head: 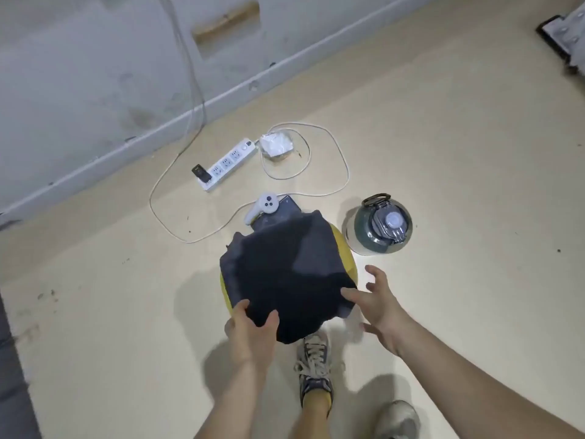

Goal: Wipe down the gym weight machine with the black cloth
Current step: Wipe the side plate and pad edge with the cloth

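The pale floor (443, 137) fills most of the view, meeting a grey wall (79, 74) along a skirting line that runs from the lower left up to the upper right. At the far right corner of the floor a dark metal base plate with bolts (560, 36) shows, cut by the frame edge.

The black cloth (285, 274) lies spread near the middle of the floor, draped over a round yellow object (346, 251) whose rim shows at the cloth's right and left sides. The left hand (250, 324) grips the cloth's near edge, thumb on top and fingers curled under. The right hand (376, 299) is spread wide at the cloth's right near corner; its thumb tip touches or nearly touches the fabric, which of the two I cannot tell.

Just right of the cloth stands a green and white water jug (378, 224) with a clear lid. Beyond the cloth lie a dark tablet (278, 213) and a white controller (262, 207), touching each other. Nearer the wall a white power strip (226, 164) carries a black plug (201, 173), with a white cable (343, 163) looping across the floor. Two worn sneakers (315, 362) stand at the near edge.
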Demonstrator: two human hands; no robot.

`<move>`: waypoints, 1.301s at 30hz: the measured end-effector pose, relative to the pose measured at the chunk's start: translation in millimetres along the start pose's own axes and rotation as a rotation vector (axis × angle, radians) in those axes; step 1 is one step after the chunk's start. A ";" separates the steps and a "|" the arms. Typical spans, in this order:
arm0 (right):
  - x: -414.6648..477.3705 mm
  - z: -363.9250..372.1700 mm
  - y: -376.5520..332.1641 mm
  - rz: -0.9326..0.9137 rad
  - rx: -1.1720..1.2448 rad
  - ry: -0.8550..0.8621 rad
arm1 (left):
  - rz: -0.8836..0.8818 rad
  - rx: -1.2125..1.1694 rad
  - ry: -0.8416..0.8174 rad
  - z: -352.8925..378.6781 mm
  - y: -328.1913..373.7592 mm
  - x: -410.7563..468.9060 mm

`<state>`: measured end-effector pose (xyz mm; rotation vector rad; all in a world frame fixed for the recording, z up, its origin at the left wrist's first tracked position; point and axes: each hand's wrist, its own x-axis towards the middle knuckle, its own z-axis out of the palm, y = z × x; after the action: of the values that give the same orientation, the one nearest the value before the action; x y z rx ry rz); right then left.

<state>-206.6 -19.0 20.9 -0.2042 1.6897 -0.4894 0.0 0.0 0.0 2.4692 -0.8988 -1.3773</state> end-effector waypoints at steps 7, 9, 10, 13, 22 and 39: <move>70.7 35.0 28.1 -0.040 -0.565 0.288 | -0.083 0.211 0.078 4.3 -23.8 57.6; 69.9 33.9 26.0 -0.049 -0.653 0.319 | -0.029 0.290 0.071 1.2 -27.2 63.9; 67.7 34.6 24.9 -0.043 -0.653 0.302 | -0.016 0.291 0.063 -0.3 -25.4 64.0; 51.8 35.7 16.4 0.027 -0.364 0.179 | -0.135 -0.033 -0.016 -9.6 -7.7 50.3; -96.1 -30.0 -76.6 0.222 0.623 0.197 | -0.103 -0.130 -0.552 -103.9 104.3 -101.2; -435.1 -299.0 -122.2 -0.363 0.873 -0.180 | 0.876 0.384 -0.428 -122.5 275.1 -440.3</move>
<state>-435.0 107.9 495.6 0.0896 1.1346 -1.3829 -186.8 18.6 499.3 1.5585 -2.1573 -1.4510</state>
